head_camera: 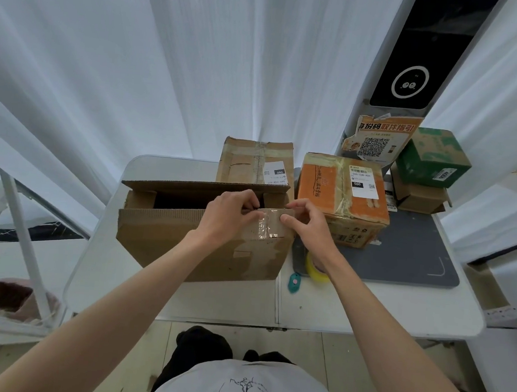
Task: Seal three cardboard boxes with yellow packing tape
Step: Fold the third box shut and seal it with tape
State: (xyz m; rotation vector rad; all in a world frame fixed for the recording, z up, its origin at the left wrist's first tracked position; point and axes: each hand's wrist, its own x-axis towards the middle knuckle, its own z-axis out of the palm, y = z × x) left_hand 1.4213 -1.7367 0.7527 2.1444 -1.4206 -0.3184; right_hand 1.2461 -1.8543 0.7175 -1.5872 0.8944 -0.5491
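Note:
A large brown cardboard box (pixel 167 238) stands on the white table in front of me, its top flaps partly open. My left hand (pixel 228 215) and my right hand (pixel 306 221) both pinch the near flap's right end, where an old clear tape strip (pixel 265 225) runs down the front. A yellow tape roll (pixel 314 270) lies on the table under my right wrist, partly hidden. A second brown box (pixel 250 161) stands behind, and an orange box (pixel 329 186) with a white label sits to its right.
A small teal cutter (pixel 293 282) lies beside the tape roll. A grey mat (pixel 417 248) covers the table's right part. Green and brown boxes (pixel 430 160) are stacked at the back right, near a black kiosk (pixel 417 53). White curtains hang behind the table (pixel 227 298).

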